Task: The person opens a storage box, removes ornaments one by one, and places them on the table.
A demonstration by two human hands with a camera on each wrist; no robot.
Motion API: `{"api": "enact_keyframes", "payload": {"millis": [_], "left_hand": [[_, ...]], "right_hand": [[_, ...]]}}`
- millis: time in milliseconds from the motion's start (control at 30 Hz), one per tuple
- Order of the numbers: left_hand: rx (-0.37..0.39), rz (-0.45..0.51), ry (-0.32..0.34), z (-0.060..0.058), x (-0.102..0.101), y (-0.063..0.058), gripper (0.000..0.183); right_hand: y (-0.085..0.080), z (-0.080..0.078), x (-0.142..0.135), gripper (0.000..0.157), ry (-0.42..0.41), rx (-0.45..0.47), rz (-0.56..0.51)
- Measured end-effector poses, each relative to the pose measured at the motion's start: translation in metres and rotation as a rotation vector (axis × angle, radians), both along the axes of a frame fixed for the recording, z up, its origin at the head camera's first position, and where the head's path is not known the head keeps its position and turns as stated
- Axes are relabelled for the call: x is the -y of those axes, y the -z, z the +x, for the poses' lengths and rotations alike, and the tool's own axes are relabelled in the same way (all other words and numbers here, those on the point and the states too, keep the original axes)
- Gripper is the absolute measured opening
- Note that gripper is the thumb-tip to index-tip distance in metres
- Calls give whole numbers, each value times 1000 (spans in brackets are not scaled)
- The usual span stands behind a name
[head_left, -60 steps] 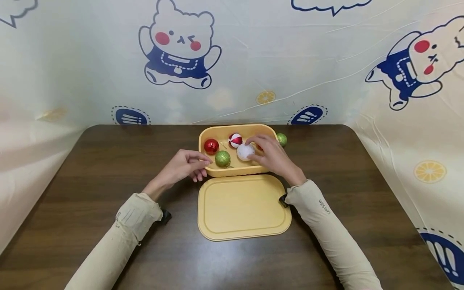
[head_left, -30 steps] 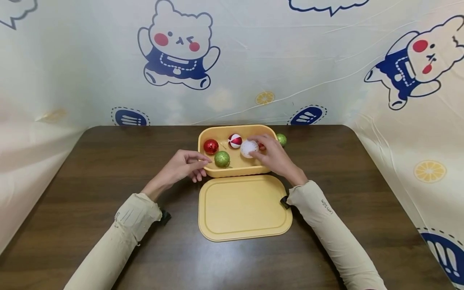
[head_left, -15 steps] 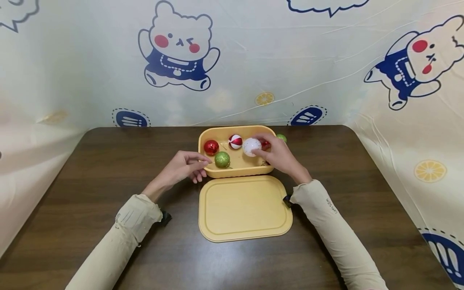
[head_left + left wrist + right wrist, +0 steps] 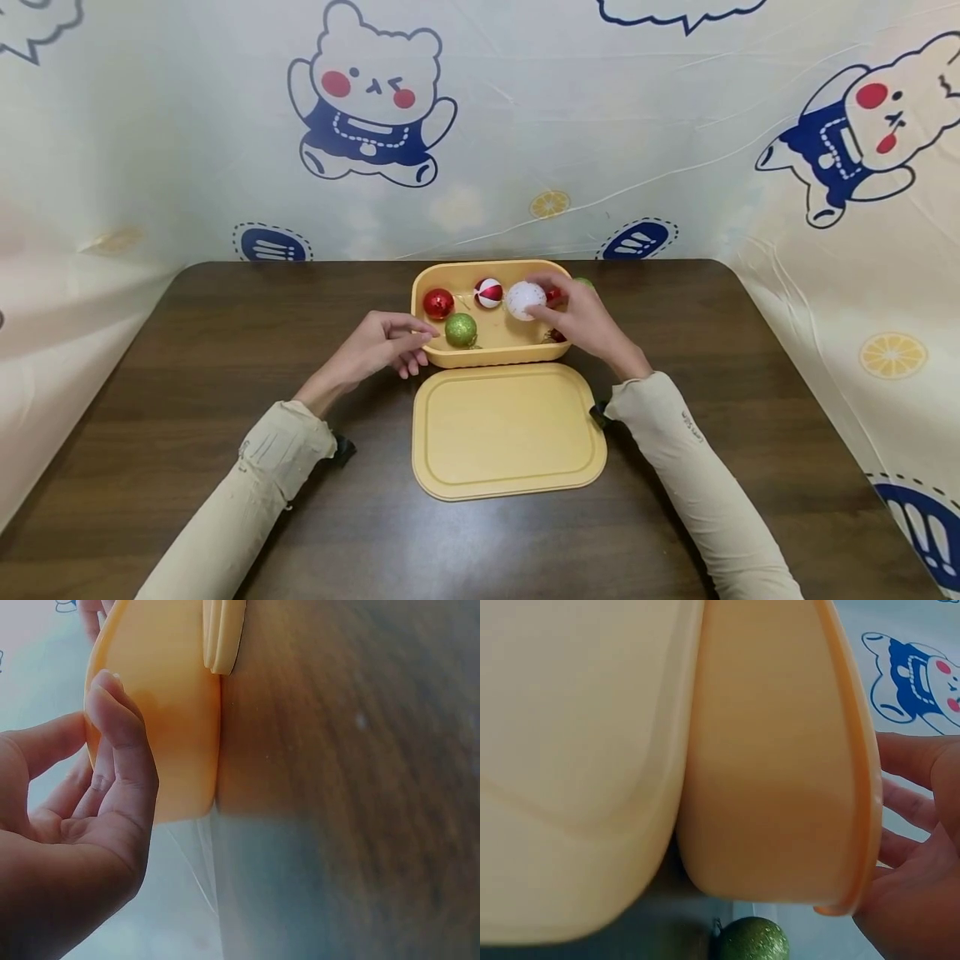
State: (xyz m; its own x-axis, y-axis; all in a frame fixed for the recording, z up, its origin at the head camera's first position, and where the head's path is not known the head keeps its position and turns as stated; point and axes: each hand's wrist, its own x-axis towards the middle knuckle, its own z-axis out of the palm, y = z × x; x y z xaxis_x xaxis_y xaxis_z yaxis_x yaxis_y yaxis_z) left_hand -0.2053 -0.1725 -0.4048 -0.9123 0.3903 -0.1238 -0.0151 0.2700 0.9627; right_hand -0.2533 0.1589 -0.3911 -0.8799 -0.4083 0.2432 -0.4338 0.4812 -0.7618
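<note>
My right hand (image 4: pixel 581 317) holds a white speckled Christmas ball (image 4: pixel 525 301) between thumb and fingers, inside the right part of an open yellow box (image 4: pixel 495 357). At the box's left front corner, my left hand (image 4: pixel 378 343) pinches the rim; the left wrist view shows its fingers (image 4: pixel 124 735) at the wall. Also in the box are a shiny red ball (image 4: pixel 438 303), a green glitter ball (image 4: pixel 461 330) and a red-and-white striped ball (image 4: pixel 489 292). A further red ball (image 4: pixel 553 294) is partly covered by my right hand. In the right wrist view the white ball is hidden behind the box wall.
A yellow lid (image 4: pixel 510 433) lies flat on the brown table (image 4: pixel 225 350), just in front of the box. Outside the box's right side rests another green ball (image 4: pixel 751 941). A printed curtain (image 4: pixel 495 125) hangs behind the table.
My right hand has shifted a little to the right inside the box with the white ball. The left hand has stayed at the box's corner.
</note>
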Motion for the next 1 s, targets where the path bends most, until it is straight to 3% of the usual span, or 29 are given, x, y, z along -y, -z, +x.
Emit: {"api": "enact_keyframes", "payload": {"millis": [433, 1000], "left_hand": [[0, 7, 0, 0, 2, 0, 31], [10, 2, 5, -1, 2, 1, 32]], "right_hand": [[-15, 8, -37, 43, 106, 11, -76], [-22, 9, -68, 44, 194, -12, -70]]}}
